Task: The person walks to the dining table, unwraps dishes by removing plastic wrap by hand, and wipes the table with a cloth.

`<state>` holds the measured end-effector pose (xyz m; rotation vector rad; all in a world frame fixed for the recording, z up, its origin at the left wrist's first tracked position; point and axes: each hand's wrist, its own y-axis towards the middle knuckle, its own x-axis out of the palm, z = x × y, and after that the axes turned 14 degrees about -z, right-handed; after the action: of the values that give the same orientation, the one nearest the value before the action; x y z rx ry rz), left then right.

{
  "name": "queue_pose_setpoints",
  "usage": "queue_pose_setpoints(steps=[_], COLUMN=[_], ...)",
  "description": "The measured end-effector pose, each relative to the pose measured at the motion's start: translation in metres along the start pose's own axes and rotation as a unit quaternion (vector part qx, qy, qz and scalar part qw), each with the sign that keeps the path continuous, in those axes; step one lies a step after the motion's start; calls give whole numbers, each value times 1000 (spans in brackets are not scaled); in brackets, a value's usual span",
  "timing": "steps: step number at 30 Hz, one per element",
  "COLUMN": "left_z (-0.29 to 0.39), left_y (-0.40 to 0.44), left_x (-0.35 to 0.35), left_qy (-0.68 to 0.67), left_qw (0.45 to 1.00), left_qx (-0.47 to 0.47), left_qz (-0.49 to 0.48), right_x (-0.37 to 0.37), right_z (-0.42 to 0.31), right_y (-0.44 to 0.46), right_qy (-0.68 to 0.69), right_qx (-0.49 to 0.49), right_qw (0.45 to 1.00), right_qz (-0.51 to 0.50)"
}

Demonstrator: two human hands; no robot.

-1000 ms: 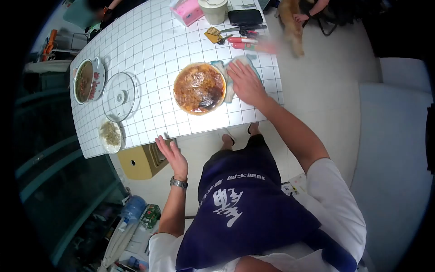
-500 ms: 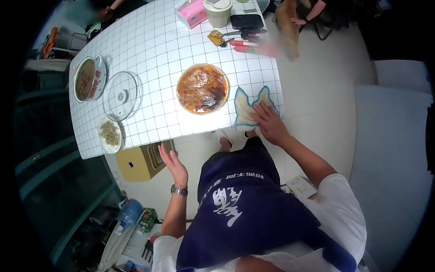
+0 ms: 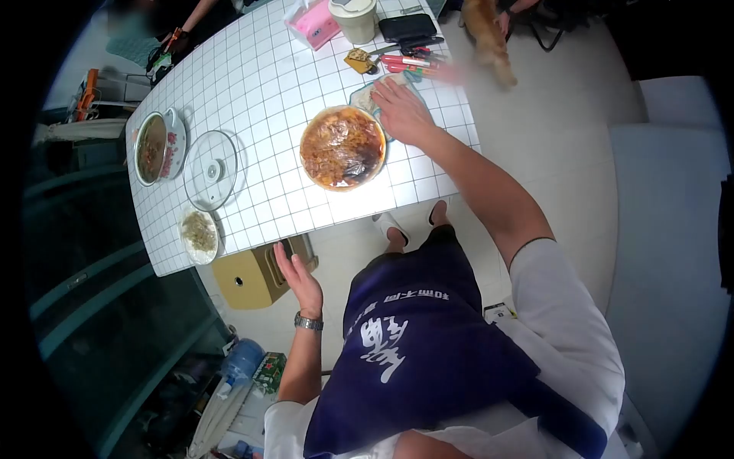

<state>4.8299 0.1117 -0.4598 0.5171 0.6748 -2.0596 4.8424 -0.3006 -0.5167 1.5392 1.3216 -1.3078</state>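
Observation:
My right hand (image 3: 404, 115) lies flat, fingers stretched out, on a pale cloth with a blue-green border (image 3: 364, 96). Part of the cloth is hidden under the palm, and it lies bunched right beside a round dish (image 3: 342, 145) of brown food under clear plastic wrap. Off the table's front edge, my left hand (image 3: 300, 283) is raised with its fingers extended and holds nothing. Just past the cloth are red tube-like packs (image 3: 409, 63).
On the white gridded table (image 3: 264, 126) stand a soup pot (image 3: 174, 145), a glass lid (image 3: 191, 180) and a plate of shredded food (image 3: 199, 237). A cup (image 3: 355, 23), tissue pack (image 3: 313, 27) and black pouch (image 3: 405, 29) sit at the back. A dog (image 3: 483, 34) is beyond, beside a person's hand.
My right hand has slid the cloth from the near right corner up and away, to the far right side of the round dish. My left hand has barely moved.

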Motion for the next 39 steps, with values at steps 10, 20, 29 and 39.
queue_pose_setpoints(steps=[10, 20, 29, 39], left_z=[-3, -6, -10, -15], left_y=[-8, -2, 12, -9], left_x=[3, -6, -20, -23], left_qy=[-72, -86, -77, -76], left_qw=[997, 996, 996, 996], left_qx=[-25, -19, -2, -29], left_qz=[-5, -16, -34, -34], right_x=[-5, 1, 11, 32], right_z=[13, -53, -5, -147], right_y=[-73, -196, -145, -153], right_qy=[43, 101, 85, 225], right_qx=[-42, 12, 149, -197], right_qw=[998, 995, 977, 953], right_qz=[26, 2, 125, 38])
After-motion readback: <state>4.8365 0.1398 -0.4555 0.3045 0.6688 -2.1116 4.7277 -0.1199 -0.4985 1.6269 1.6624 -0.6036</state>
